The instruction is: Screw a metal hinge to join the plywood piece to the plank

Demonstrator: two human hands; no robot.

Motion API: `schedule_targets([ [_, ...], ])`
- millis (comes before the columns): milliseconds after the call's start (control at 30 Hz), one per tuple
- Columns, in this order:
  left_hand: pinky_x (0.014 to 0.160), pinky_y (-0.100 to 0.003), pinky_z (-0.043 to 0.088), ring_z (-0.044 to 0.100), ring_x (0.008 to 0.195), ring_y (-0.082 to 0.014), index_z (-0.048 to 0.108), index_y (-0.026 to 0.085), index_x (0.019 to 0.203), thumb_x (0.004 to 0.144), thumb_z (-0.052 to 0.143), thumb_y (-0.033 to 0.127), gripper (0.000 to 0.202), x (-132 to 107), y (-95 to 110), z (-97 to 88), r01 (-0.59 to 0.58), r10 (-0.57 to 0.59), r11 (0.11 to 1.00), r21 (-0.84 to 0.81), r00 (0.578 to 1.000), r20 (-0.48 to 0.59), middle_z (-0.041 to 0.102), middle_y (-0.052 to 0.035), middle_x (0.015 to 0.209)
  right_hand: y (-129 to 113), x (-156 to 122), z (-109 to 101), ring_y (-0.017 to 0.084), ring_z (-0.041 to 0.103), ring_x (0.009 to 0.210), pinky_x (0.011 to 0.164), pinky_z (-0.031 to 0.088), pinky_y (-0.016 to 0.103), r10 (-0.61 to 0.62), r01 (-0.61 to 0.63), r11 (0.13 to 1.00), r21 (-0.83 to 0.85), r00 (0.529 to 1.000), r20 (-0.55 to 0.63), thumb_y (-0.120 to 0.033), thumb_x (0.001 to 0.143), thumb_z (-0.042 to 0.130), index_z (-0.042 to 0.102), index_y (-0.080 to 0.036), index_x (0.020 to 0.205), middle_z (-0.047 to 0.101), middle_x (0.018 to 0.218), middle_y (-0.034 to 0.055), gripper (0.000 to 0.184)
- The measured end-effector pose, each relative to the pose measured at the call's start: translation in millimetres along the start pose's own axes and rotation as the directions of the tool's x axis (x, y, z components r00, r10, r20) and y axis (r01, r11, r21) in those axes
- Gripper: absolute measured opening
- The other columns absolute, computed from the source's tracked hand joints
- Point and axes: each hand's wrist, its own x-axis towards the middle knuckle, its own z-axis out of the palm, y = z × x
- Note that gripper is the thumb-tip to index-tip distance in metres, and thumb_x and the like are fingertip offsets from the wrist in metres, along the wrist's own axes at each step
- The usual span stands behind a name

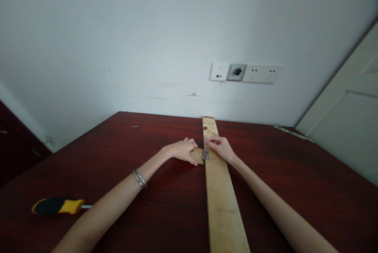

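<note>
A long pale wooden plank (221, 194) lies lengthwise on the dark red table (165, 209), running from near me to the wall. A small wooden block (198, 154) sits against its left edge, joined by a small metal hinge (206, 153). My left hand (181, 149) rests on the small block, fingers curled over it. My right hand (220, 147) lies on the plank just right of the hinge, fingertips touching the plank's surface by the hinge.
A screwdriver with a yellow and black handle (57, 205) lies at the table's left, near my left forearm. A small screw (135, 126) lies far left near the wall. Wall sockets (245, 73) sit above the table. A white door (351, 127) stands at right.
</note>
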Motion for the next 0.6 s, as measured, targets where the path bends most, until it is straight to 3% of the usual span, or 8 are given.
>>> schedule_targets([
  [367,0.083,-0.028,0.040,0.050,0.101,-0.0237,0.056,0.013,0.112,0.066,0.071,0.055,0.064,-2.4,-2.0,-4.8,-0.008,0.008,0.997,-0.071,1.000,-0.007,0.050,-0.0086,0.111,1.2,-2.4,-1.5,0.021,0.066,0.073,0.071,0.052,0.034,-0.003,0.003,1.000,-0.004,1.000,0.021,-0.045,0.072,0.065,0.073,-0.017,0.077,0.074,0.079,0.0055,0.029],
  [600,0.080,-0.028,0.040,0.055,0.099,-0.0242,0.054,0.014,0.116,0.067,0.071,0.053,0.065,-2.5,-7.2,-5.4,-0.006,0.002,0.997,-0.080,0.999,-0.043,0.057,-0.0097,0.110,0.6,-3.6,-1.0,0.020,0.066,0.071,0.069,0.051,0.032,0.004,-0.004,1.000,-0.003,0.999,0.040,-0.043,0.072,0.066,0.073,-0.017,0.076,0.074,0.078,0.0056,0.028],
])
